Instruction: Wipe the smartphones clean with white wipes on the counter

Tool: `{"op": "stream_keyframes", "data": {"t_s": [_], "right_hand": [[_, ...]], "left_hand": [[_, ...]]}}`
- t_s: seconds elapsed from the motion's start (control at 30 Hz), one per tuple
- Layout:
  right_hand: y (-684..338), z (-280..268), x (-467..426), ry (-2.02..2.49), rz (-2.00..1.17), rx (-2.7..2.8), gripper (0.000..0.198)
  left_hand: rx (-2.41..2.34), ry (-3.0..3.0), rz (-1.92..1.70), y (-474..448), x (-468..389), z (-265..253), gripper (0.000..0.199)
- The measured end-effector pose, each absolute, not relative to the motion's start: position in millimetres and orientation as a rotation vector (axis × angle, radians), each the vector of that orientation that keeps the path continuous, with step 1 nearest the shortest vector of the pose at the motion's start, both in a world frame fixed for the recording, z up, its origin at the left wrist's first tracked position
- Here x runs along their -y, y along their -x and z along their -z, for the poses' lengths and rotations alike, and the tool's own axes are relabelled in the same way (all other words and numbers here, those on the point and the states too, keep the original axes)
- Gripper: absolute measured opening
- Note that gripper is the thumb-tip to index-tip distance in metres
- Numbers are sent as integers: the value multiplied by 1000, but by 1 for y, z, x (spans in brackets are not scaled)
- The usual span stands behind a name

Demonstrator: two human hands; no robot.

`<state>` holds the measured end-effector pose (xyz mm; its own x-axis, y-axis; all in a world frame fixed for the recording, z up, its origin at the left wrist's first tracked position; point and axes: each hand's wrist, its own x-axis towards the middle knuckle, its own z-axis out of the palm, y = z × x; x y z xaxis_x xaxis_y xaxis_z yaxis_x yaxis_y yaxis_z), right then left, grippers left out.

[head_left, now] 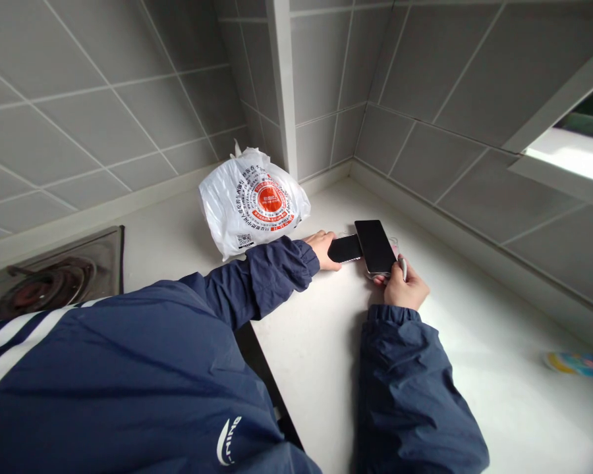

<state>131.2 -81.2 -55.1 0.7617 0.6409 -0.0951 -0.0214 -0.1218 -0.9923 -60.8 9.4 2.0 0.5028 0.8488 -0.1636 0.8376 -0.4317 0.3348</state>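
A larger black phone (375,246) is held by its lower right part in my right hand (408,287), which is closed on it. Against the right thumb is a small white item (403,267) I cannot identify. Some clear, plastic-looking material shows around this phone's edges. My left hand (323,250) grips the left end of a second, smaller black phone (344,249), low over the counter. The smaller phone's right end meets or passes under the larger one's left edge; I cannot tell which.
Both hands are over a white counter (316,349) in a tiled corner. A white plastic bag (252,201) with red and black print stands behind my left forearm. A stove (62,273) is at far left. A colourful container (578,363) lies at the right edge.
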Motion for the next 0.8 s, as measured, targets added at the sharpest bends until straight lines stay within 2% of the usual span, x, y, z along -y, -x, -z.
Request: {"op": "stream_keyframes", "data": {"t_s": [0.13, 0.33, 0.5, 0.6, 0.7, 0.8], "right_hand": [[-129, 54, 80, 1511, -583, 405, 64], [-128, 47, 84, 1702, -559, 543, 50], [-128, 35, 90, 1939, -490, 696, 42], [-130, 31, 91, 2020, -475, 814, 42], [-135, 35, 90, 2048, -460, 875, 42], [-138, 41, 89, 2067, -419, 935, 41]], "left_hand": [[-1447, -2349, 37, 65, -8, -15, 72], [-1489, -2317, 52, 73, -15, -20, 73], [-1562, -2294, -68, 81, -25, -21, 79], [-1548, -2252, -182, 82, -29, -23, 76], [-1437, -2144, -263, 78, -31, -20, 69], [-1074, -1608, -335, 71, -30, -12, 58]]}}
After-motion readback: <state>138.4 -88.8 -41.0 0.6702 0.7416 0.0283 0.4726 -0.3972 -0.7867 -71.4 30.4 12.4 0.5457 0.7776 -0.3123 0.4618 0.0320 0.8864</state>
